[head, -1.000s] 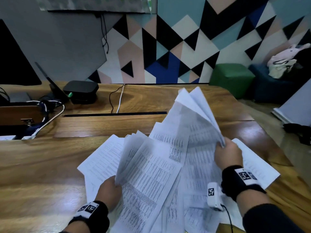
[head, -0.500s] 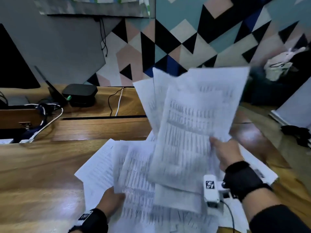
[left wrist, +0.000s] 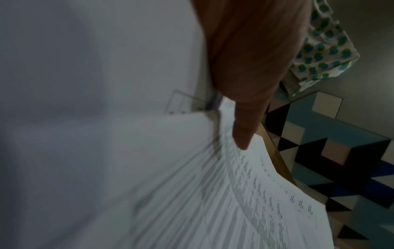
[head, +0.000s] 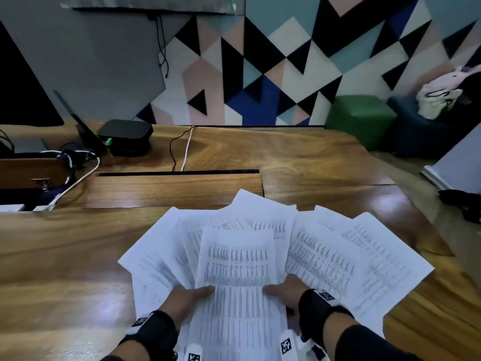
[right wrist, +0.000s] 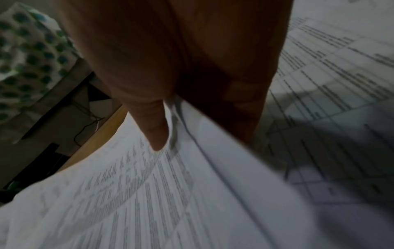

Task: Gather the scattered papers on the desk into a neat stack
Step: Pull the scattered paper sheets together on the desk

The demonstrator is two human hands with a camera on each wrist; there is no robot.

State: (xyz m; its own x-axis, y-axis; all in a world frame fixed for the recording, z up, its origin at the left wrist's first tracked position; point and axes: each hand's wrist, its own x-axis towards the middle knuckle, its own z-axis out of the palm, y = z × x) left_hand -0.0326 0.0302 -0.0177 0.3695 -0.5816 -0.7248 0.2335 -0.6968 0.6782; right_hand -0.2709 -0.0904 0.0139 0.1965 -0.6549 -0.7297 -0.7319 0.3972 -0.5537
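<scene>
White printed papers (head: 325, 256) lie fanned out on the wooden desk (head: 65, 256) in front of me. One bundle of sheets (head: 236, 261) sits on top in the middle. My left hand (head: 190, 295) pinches its left edge and my right hand (head: 283, 290) its right edge, thumbs on top. In the left wrist view the thumb (left wrist: 243, 134) presses on the printed sheets (left wrist: 255, 202). The right wrist view shows the other thumb (right wrist: 155, 128) on the papers (right wrist: 149, 193), with fingers under them. Further sheets spread out to both sides beneath.
A black box (head: 125, 136) and cables (head: 182, 152) sit at the back left of the desk, behind a long cable slot (head: 179, 173). The desk's right edge runs close to the rightmost sheet. A green stool (head: 361, 118) stands beyond the desk.
My right hand raised a bundle of sheets, swung it left and laid it on the middle of the pile. Both hands now hold that bundle near me.
</scene>
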